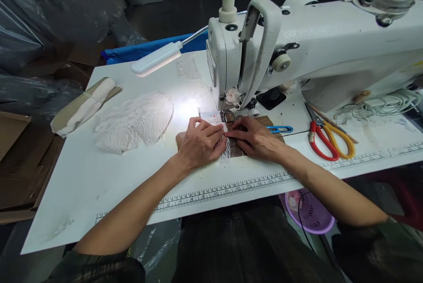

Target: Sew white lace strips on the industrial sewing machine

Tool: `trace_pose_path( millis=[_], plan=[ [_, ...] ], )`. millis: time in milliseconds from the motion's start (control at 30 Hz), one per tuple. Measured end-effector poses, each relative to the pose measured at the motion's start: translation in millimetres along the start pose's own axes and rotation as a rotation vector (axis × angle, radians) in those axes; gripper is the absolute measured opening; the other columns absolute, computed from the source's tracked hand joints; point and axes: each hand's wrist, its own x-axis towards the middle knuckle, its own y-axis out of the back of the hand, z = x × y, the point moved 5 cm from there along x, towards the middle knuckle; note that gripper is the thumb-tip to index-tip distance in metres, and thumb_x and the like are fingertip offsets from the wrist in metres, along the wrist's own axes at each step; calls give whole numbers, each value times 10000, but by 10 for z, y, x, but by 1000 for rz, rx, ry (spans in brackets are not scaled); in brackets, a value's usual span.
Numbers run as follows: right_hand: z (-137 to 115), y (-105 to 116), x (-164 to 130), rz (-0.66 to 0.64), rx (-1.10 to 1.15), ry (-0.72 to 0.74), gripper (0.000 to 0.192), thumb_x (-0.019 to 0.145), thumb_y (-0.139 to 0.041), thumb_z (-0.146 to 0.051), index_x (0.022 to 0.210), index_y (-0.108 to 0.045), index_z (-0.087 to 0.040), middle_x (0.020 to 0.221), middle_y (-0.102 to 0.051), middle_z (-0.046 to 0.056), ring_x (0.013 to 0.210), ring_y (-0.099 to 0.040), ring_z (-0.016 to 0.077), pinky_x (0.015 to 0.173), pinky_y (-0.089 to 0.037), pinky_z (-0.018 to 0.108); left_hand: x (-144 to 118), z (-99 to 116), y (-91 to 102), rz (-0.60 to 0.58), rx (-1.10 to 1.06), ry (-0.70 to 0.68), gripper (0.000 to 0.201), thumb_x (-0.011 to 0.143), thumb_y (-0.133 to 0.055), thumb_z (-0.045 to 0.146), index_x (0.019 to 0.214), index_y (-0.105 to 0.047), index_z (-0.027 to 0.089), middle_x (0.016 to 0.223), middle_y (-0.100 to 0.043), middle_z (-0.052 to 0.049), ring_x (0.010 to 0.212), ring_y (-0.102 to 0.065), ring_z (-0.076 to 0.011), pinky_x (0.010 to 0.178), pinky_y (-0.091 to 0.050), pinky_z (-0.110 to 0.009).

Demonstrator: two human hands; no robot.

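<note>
Where a white tabletop [99, 186] fills most of the view, a large white sewing machine [330, 49] stands at its far right, its lamp [157, 59] bent low so light pools just in front of the needle; a printed ruler [224, 190] runs along the near edge. Left of the lit patch lies a loose pile of white lace [132, 122], near but apart from the work, and beyond it a rolled strip of beige cloth [84, 106]. To the right rest red-and-yellow scissors [327, 139], with small blue snips [280, 129] closer in, both within easy reach. Both hands lie flat at the presser foot [228, 116], seemingly to keep the layers from slipping: the left hand [200, 144] presses down with fingers half-curled, pinching an edge; the right hand [256, 139] lies fingers together, tips meeting the left's. Beneath them sits the brown fabric piece [269, 121], with a narrow white lace trim [226, 153] laid down its middle, openwork and faintly translucent, directly below the needle.
</note>
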Motion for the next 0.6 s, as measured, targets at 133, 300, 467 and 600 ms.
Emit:
trace_pose_path(
  millis=[133, 300, 467, 600],
  plan=[
    [2, -13, 5, -17, -17, -19, 330, 917, -505, -162, 1190, -678, -228, 1090, -571, 122, 1023, -530, 254, 901, -518, 475, -14, -18, 0, -19, -4, 6, 281, 922, -506, 294, 1077, -727, 216, 1146, -740, -39, 889, -666, -242, 935, -432, -526],
    [-14, -27, 24, -39, -53, -32, 349, 930, -477, -160, 1229, -642, -230, 1100, -566, 120, 1025, -524, 259, 926, -513, 474, -23, -37, -25, -31, 17, 18, 309, 937, -494, 309, 1142, -703, 209, 1202, -719, -36, 958, -667, -246, 1051, -395, -549],
    [-32, -25, 55, -50, -94, -45, 346, 940, -438, -152, 1239, -609, -191, 1092, -550, 138, 1030, -513, 271, 926, -509, 478, -7, -57, -47, -43, 14, 69, 318, 959, -476, 316, 1155, -697, 199, 1241, -701, -50, 1004, -654, -254, 1086, -378, -573],
    [-43, -23, 89, -72, -120, -49, 336, 951, -408, -141, 1229, -593, -181, 1124, -538, 148, 1015, -515, 264, 910, -518, 456, 9, -72, -63, -52, 9, 107, 308, 962, -482, 324, 1148, -702, 215, 1257, -693, -46, 991, -651, -260, 1077, -379, -597]
  ],
)
